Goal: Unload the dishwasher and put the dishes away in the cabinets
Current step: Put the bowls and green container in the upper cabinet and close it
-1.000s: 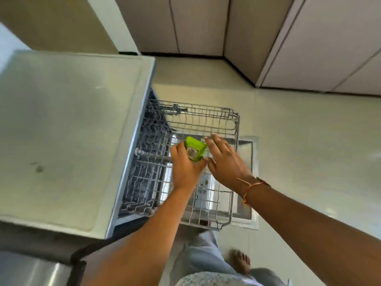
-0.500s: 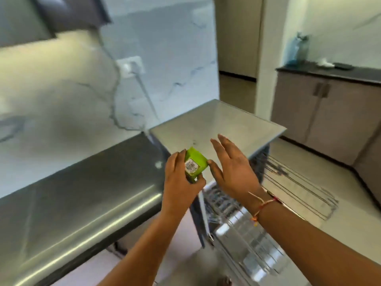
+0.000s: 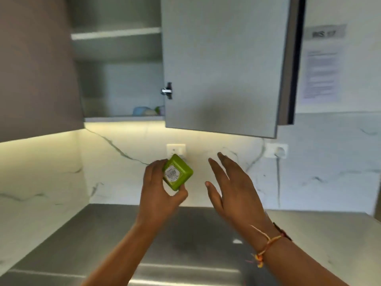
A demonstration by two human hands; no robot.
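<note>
Left hand (image 3: 158, 195) grips a small green container (image 3: 177, 172), barcode label facing the camera, raised above the steel counter (image 3: 103, 234). Right hand (image 3: 235, 193) beside it, apart, fingers straight and spread, holding nothing. Beyond, a wall cabinet (image 3: 117, 79) with its door (image 3: 222, 65) swung wide; small dishes (image 3: 144, 111) on its bottom shelf, blurred.

Open cabinet door (image 3: 222, 65) hangs beside the clear lower shelf (image 3: 123, 119).

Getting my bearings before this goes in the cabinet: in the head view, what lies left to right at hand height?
left hand → green box that it grips → right hand, open and empty → wall socket
</note>
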